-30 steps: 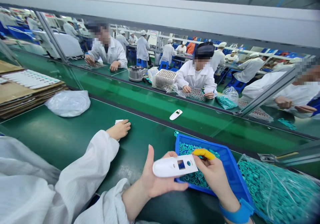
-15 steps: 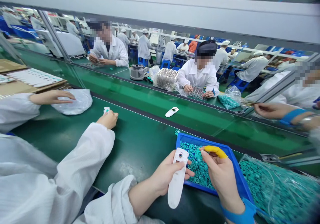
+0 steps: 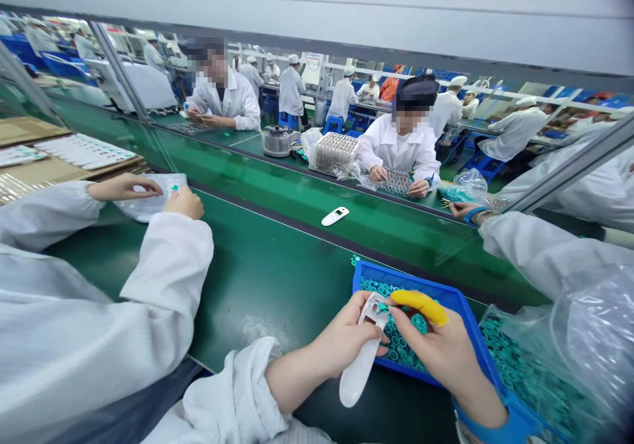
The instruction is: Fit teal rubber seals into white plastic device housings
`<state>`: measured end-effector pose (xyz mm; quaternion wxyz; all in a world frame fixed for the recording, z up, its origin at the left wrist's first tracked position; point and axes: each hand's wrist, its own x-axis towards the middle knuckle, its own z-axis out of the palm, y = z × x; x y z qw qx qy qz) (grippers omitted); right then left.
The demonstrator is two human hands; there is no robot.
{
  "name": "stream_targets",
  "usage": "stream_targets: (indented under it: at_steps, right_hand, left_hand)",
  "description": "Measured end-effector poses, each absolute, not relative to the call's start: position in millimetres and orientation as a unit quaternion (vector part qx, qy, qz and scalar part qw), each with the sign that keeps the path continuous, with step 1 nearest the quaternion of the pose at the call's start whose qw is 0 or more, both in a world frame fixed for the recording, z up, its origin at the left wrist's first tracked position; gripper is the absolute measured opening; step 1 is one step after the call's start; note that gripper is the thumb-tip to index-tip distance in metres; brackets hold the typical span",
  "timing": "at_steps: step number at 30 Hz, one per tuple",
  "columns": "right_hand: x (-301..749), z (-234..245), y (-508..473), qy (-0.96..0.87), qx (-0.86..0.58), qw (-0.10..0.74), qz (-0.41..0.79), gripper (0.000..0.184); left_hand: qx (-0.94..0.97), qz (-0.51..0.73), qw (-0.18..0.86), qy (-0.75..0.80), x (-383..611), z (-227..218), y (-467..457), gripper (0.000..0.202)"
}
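My left hand [image 3: 341, 341] grips a white plastic device housing [image 3: 360, 365], which points down with its narrow end free and its opening end up. My right hand [image 3: 433, 351], with a yellow finger cot [image 3: 420, 306] on the index finger, pinches a small teal rubber ring [image 3: 381, 308] against that opening. Both hands hover over a blue plastic tray [image 3: 416, 287] heaped with loose teal rings [image 3: 399, 349]. A clear bag of the same rings [image 3: 520, 371] lies to the right of the tray, partly hidden behind plastic film.
Green conveyor belts run across the view, with a finished white device [image 3: 335, 216] on the far belt. A co-worker's hands [image 3: 148, 189] rest on a plastic bag at left, by stacked cardboard [image 3: 34, 160]. Another white sleeve [image 3: 539, 252] reaches in from the right.
My left hand has brought the housing closer to my right hand, and my right fingers now sit at its opening. The co-workers' arms have moved in from both sides.
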<state>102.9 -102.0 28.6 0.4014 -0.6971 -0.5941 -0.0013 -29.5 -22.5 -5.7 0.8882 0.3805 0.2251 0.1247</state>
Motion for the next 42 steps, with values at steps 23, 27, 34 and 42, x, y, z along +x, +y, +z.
stream_targets:
  at_steps: [23, 27, 34, 42]
  right_hand:
    - [113.7, 38.6, -101.6, -0.749, -0.602, 0.271, -0.048, 0.014]
    - [108.0, 37.2, -102.3, -0.771, -0.602, 0.205, -0.042, 0.024]
    - [107.2, 40.9, -102.1, -0.753, -0.632, 0.178, 0.027, 0.019]
    - [98.3, 37.4, -98.2, -0.692, -0.703, 0.156, 0.051, 0.013]
  left_hand:
    - [0.422, 0.208, 0.865, 0.174, -30.0, -12.9, -26.5, 0.05]
    - [0.428, 0.213, 0.86, 0.179, -29.9, -13.5, -26.2, 0.046]
    - [0.47, 0.202, 0.844, 0.161, -35.7, -10.6, -27.8, 0.04]
    - [0.563, 0.235, 0.778, 0.15, -37.2, -12.2, -25.2, 0.024]
